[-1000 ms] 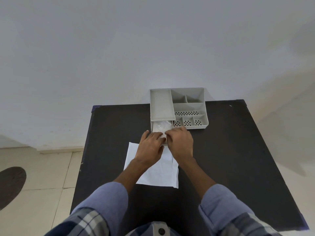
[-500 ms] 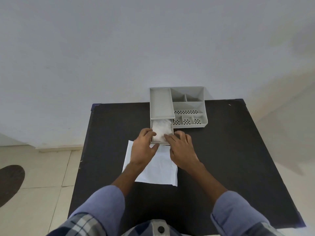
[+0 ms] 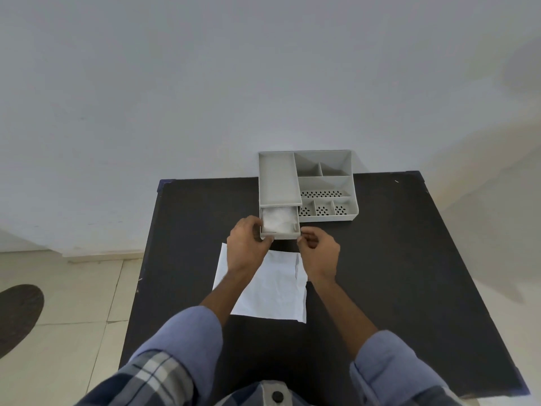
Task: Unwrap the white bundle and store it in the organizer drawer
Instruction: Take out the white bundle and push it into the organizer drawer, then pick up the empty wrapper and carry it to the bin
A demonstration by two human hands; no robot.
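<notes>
The left hand (image 3: 246,248) is gripping the open drawer (image 3: 280,236) corner, the right hand (image 3: 319,251) loosely curled beside it; pushing squarely should close it over the white contents (image 3: 278,222).

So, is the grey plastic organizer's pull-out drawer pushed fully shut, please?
No, the drawer sticks out open, white contents showing.

- We've got a black table (image 3: 395,276) pushed up against a white wall.
- A grey organizer (image 3: 325,183) sits at the table's far edge, its drawer (image 3: 281,236) pulled out toward us.
- A creased white sheet (image 3: 272,291) lies flat just in front of the drawer.
</notes>
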